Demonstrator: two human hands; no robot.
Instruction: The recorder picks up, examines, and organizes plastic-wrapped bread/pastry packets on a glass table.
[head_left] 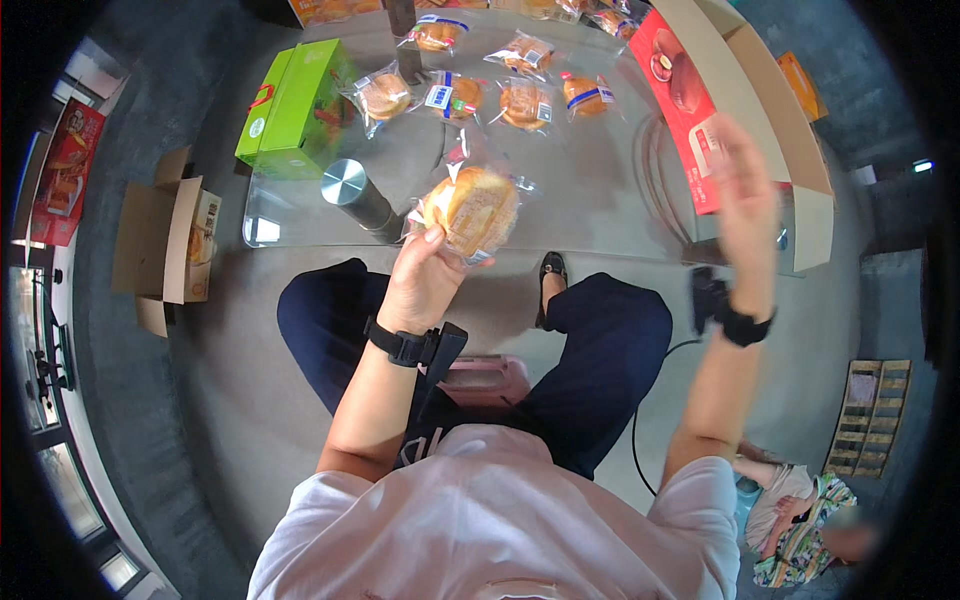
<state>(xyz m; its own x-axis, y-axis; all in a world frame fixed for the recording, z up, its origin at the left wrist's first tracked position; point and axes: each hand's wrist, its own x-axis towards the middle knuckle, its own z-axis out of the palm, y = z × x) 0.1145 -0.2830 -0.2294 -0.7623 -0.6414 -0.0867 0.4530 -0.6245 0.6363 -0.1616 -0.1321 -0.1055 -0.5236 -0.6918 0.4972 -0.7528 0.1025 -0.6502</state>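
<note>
My left hand [430,275] is closed on a bun in a clear plastic wrapper [472,212], held up over the near edge of the glass table. The thumb presses on the wrapper's lower side. My right hand [742,190] is raised at the right, in front of the red side of an open carton [680,110]. Motion smears its fingers, and I make out nothing in them. Farther back on the glass lie several more wrapped buns, among them one with a blue band [588,95] and one with a white label [525,104].
A metal flask [362,200] stands at the table's near left, with a bright green box [295,108] behind it. An open cardboard box [170,240] is on the floor at the left. At the lower right sits another person [800,525]; a wooden pallet [866,418] is beyond.
</note>
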